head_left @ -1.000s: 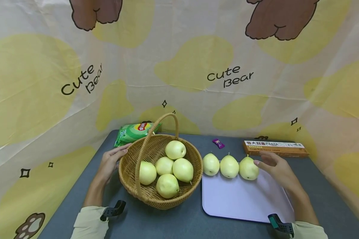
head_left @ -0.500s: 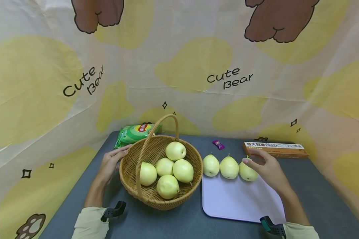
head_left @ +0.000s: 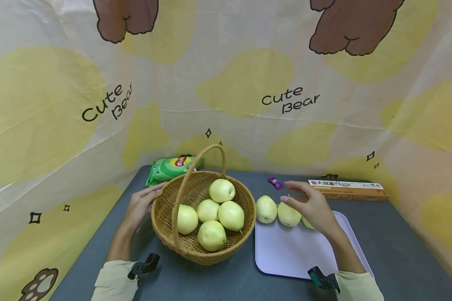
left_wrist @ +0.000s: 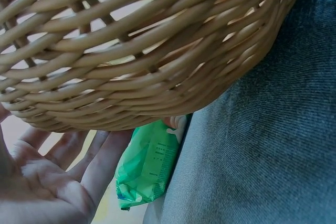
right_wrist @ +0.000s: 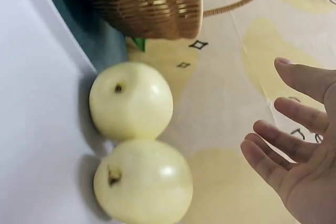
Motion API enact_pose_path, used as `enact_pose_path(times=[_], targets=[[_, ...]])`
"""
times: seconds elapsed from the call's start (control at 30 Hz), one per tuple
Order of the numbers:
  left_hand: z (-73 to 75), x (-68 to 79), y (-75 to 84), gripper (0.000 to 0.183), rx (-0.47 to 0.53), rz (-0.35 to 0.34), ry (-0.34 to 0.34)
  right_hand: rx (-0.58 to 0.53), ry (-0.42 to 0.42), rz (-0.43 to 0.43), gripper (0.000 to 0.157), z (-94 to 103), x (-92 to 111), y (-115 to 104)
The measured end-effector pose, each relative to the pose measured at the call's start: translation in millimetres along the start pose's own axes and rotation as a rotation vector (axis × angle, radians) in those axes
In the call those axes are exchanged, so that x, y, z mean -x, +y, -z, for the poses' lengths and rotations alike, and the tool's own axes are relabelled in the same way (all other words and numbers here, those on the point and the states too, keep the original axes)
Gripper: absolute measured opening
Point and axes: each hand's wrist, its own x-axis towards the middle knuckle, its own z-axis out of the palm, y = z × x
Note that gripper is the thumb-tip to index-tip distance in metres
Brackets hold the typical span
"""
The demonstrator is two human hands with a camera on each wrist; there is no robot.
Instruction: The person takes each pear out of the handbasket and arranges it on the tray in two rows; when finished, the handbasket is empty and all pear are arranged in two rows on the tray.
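Observation:
A wicker basket [head_left: 207, 256] with an arched handle holds several pale yellow-green pears [head_left: 211, 236]. My left hand [head_left: 137, 207] rests on its left rim with fingers extended; in the left wrist view, the palm faces the woven side. To the right, three more pears stand in a row along the far edge of a lilac tray [head_left: 286, 255]. My right hand [head_left: 314, 207] hovers over the row, nothing in its grasp, thumb and fingers apart. It partly covers the middle pear [head_left: 287, 215] and most of the right one; the left pear [head_left: 266, 209] shows whole.
Behind the basket lies a green chip bag [head_left: 169, 168]. A small purple wrapped candy [head_left: 275, 183] sits behind the tray, and an orange-and-white pasta box [head_left: 350, 190] lies at the back right. A printed cloth [head_left: 233, 92] rises behind the dark table [head_left: 196, 282].
My right hand has moved left along the row, from beside the right pear to over the middle one. The left hand stays at the basket, and the pears have not moved.

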Motion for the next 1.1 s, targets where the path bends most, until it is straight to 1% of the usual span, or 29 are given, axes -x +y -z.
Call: enact_pose_path(times=[0.13,0.23,0.37,0.53,0.63,0.87,1.1], targets=[[-0.4,0.0,-0.3,0.051,-0.001,0.001,0.000,-0.042,-0.013,0.046,0.052,-11.6,-7,-8],[-0.9,0.0,0.1,0.051,0.003,0.002,-0.002,-0.063,-0.026,0.064,0.052,-20.1,-11,-15],[-0.8,0.4,0.9,0.051,0.005,0.001,-0.002,-0.058,-0.038,0.090,0.050,-30.4,-15,-26],[0.0,1.6,1.6,0.051,0.001,-0.003,-0.001,-0.082,-0.060,0.148,0.045,-41.7,-22,-40],[-0.3,1.9,1.6,0.051,0.007,-0.002,0.000,-0.082,-0.080,0.176,0.045,-47.2,-27,-49],[-2.0,0.4,0.8,0.051,-0.007,-0.002,-0.001,-0.092,-0.135,0.176,0.044,-54.9,-35,-69],[-1.2,0.6,0.1,0.051,0.003,-0.011,-0.003,-0.118,-0.193,0.212,0.041,-67.4,-48,-88]])
